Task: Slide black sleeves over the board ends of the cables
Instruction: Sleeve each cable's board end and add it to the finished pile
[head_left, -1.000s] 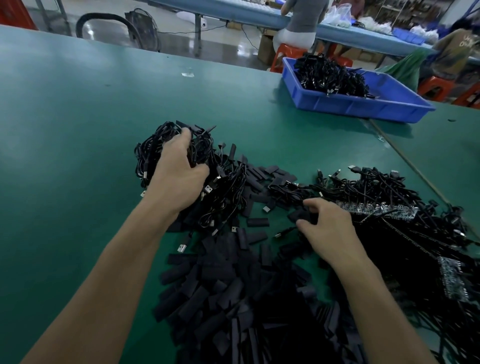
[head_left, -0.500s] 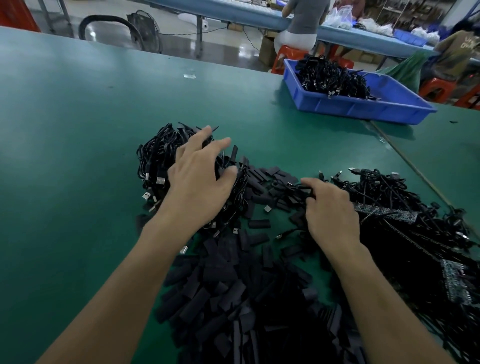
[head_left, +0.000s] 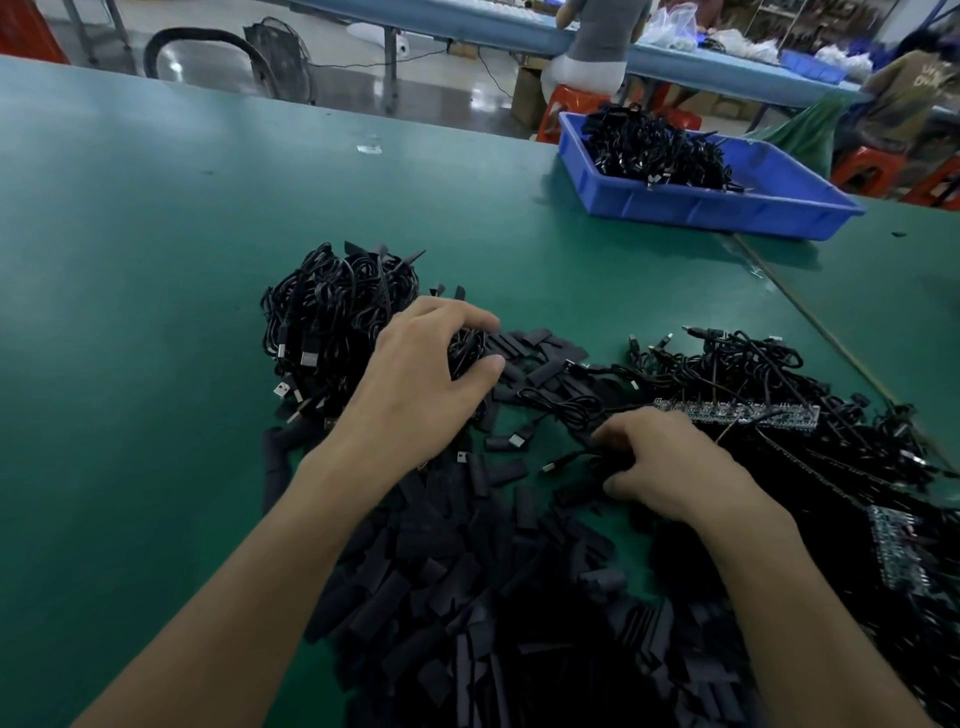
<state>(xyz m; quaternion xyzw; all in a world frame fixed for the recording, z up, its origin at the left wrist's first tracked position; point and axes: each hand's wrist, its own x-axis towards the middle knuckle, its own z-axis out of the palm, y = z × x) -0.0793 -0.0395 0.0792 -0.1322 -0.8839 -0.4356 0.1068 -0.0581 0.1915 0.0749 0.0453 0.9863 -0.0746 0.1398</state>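
Black cables (head_left: 332, 312) lie tangled: left hand (head_left: 415, 384) clutches a clump, right hand (head_left: 670, 467) pinches 1 strand; tugging may drag the snarl and scatter sleeves (head_left: 467, 597).

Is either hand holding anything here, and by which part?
The left hand grips the right edge of the coiled cable bundle. The right hand appears to pinch a loose cable by its wire.

factory floor: long green worktable (head_left: 156, 260), blue bin (head_left: 727, 208) of cables.
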